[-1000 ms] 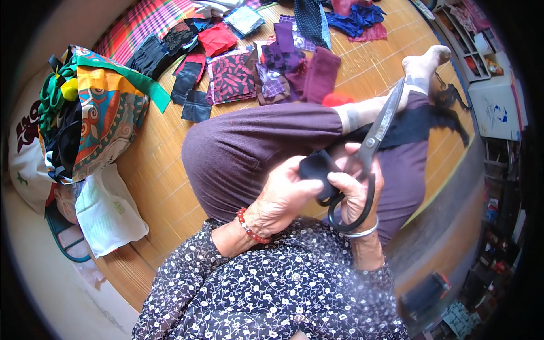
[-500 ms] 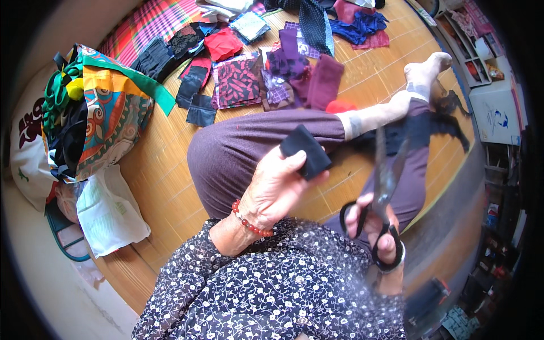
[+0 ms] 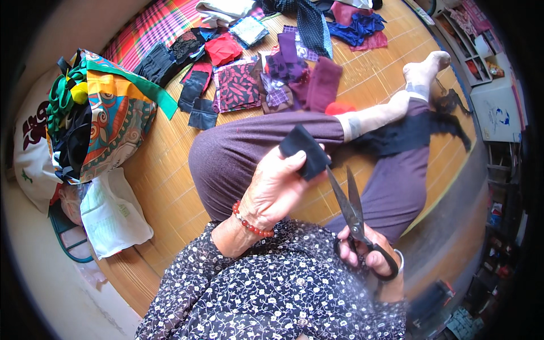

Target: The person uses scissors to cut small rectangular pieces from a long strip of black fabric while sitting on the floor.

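In my left hand [image 3: 273,184] is a small black fabric square [image 3: 306,152], pinched under the thumb and held above my bent knee. My right hand [image 3: 368,250] grips a pair of scissors [image 3: 355,218] by its black handles, fingers through the loops. The blades are parted and point up and to the left, one tip close to the lower right corner of the fabric. A longer black cloth [image 3: 396,139] lies across my other lower leg.
Beyond my legs, folded fabric pieces [image 3: 241,85] in red, purple and black lie on the mat [image 3: 374,73]. A colourful patterned bag [image 3: 113,122] stuffed with cloth stands at left, by a white plastic bag [image 3: 113,212]. Shelves [image 3: 462,45] line the right side.
My right hand has brought the scissors left and lower, with the blades now tilted toward the black fabric square. My left hand has stayed almost in place.
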